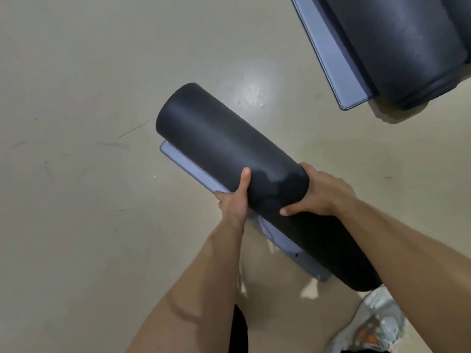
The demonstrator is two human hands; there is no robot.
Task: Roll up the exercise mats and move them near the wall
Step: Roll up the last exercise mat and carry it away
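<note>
A rolled black exercise mat (219, 146) is held up over the floor at the frame's middle, slanting from upper left to lower right. Its loose lilac end flap (186, 169) hangs out along the lower left side. My left hand (233, 200) grips the roll from the left, thumb on the black surface and fingers under the flap. My right hand (316, 192) clasps it from the right, thumb across the front. A second rolled mat (397, 47), black with a lilac flap (331, 59), lies on the floor at the top right.
The beige floor (89, 123) spreads wide to the left and ahead, with a bright light reflection near the middle. My grey and orange shoe (374, 324) stands at the bottom right, under the mat's lower end.
</note>
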